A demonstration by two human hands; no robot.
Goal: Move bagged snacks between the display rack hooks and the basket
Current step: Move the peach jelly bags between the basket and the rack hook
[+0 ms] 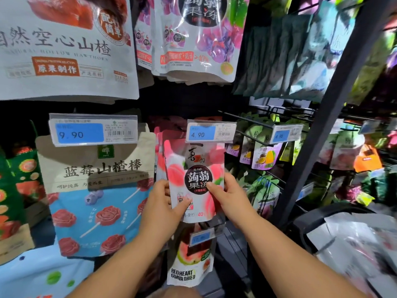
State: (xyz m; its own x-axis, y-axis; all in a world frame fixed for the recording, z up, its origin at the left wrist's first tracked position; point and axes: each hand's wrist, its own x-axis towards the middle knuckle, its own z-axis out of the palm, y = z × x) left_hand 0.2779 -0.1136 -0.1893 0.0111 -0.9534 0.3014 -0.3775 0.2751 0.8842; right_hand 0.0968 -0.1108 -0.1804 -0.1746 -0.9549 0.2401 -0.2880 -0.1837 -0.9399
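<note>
Pink peach jelly bag [194, 166] hangs upright between both hands, its top edge tucked behind the 4.90 price tag [211, 131]; whether it sits on the hook cannot be told. Both forearms reach up from the lower edge. The left hand [162, 203] grips the bag's lower left side, thumb laid across the front and fingers behind. The right hand [231, 197] pinches the right edge, thumb on the dark round label.

More pink bags [160, 155] hang just behind on the left, touching the blue hawthorn-stick bag [96, 201]. The guava bag [189, 261] hangs directly below. To the right is a narrow gap, then the slanting dark rack post [328, 117], with the basket [318, 214] beyond it, holding blurred pale bags
</note>
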